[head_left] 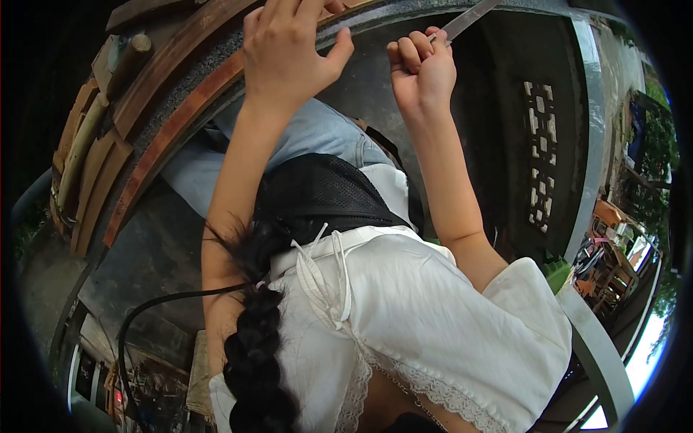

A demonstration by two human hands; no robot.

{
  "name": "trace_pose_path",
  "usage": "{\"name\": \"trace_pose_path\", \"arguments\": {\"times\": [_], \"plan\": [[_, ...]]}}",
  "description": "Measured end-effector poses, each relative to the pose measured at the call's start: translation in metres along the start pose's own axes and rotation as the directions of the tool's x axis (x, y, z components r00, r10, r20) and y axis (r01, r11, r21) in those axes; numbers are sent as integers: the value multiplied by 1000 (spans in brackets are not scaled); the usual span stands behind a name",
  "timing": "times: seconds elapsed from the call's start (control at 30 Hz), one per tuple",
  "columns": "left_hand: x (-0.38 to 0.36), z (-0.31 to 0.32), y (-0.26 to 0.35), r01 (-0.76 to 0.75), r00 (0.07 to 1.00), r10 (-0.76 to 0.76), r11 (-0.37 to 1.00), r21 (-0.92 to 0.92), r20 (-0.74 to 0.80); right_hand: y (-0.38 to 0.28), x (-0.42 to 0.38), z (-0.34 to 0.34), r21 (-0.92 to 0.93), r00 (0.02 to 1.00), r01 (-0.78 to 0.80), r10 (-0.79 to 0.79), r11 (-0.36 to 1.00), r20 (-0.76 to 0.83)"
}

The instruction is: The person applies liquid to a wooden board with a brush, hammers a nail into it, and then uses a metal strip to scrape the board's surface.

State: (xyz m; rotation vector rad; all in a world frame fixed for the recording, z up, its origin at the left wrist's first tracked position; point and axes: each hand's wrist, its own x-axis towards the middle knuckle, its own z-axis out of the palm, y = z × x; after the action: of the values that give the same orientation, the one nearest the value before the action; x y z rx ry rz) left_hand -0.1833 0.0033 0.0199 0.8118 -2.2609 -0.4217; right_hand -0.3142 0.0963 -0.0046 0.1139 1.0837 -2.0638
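Note:
My left hand point(289, 54) is at the top centre, over the edge of a wooden strip point(173, 130). Its thumb is spread away from the fingers, and the fingertips are partly cut off by the frame's top edge. To its right, my right hand point(426, 65) is closed around the end of a flat, greyish blade-like tool point(469, 22), which points up and to the right out of the frame. The two hands are apart.
Curved-looking wooden boards point(162, 72) and round sticks point(83, 148) lie on the speckled grey surface at the left. A black cable point(166, 296) runs at the lower left. A dark wall with cut-out blocks point(541, 155) is at the right.

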Motion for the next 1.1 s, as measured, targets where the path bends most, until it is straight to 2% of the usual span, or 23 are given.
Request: {"name": "trace_pose_path", "arguments": {"times": [0.03, 0.1, 0.13, 0.17, 0.2, 0.27, 0.3, 0.33, 0.4, 0.6, 0.7, 0.83, 0.9, 1.0, 1.1], "plan": [[4, -1, -4, -79, 996, 83, 988, 130, -24, 1, 0, -2, 1, 1000, -2, 2, 1000, 6], [-4, 32, -41, -93, 995, 99, 978, 186, -23, 7, 1, -8, -140, 994, -37, 50, 989, 96], [-12, 45, -57, -108, 993, 116, 965, 239, -20, 13, 2, -13, -248, 987, 3, 37, 969, 156], [-15, 49, -62, -72, 995, 54, 969, 236, 83, 20, 4, -20, -374, 982, 32, 40, 927, 184], [-18, 54, -66, -85, 995, 73, 971, 222, 61, 26, 5, -29, -492, 976, 68, 44, 868, 214], [-18, 58, -69, -61, 990, 35, 979, 192, 135, 38, 8, -44, -765, 954, 257, -28, 590, 299], [-17, 59, -69, -48, 993, 25, 978, 201, 115, 41, 8, -51, -846, 924, 374, -72, 380, 376], [-17, 59, -67, -47, 994, 24, 975, 219, 107, 39, 5, -51, -894, 917, 393, -19, 214, 399], [-19, 58, -64, -33, 995, 9, 970, 240, 102, 38, -1, -48, -908, 914, 404, -8, 110, 406], [-19, 58, -62, 5, 996, -24, 978, 209, 90, 43, 6, -54, -872, 872, 489, -19, 6, 488], [-20, 62, -65, -25, 998, 10, 972, 235, 68, 47, 12, -58, -868, 869, 493, -17, -51, 495], [-20, 60, -64, -23, 997, 7, 975, 222, 72, 36, 15, -89, -878, 881, 473, 64, -75, 469], [-19, 61, -64, -12, 997, -4, 976, 216, 73, 33, 14, -128, -866, 862, 500, 112, -24, 495], [-19, 61, -62, 6, 999, -15, 981, 196, 49, 33, 13, -134, -836, 836, 547, 61, -38, 545], [-21, 59, -56, -2, 999, -5, 988, 154, 45, 42, 33, -81, -838, 840, 543, 57, -51, 540]]}}
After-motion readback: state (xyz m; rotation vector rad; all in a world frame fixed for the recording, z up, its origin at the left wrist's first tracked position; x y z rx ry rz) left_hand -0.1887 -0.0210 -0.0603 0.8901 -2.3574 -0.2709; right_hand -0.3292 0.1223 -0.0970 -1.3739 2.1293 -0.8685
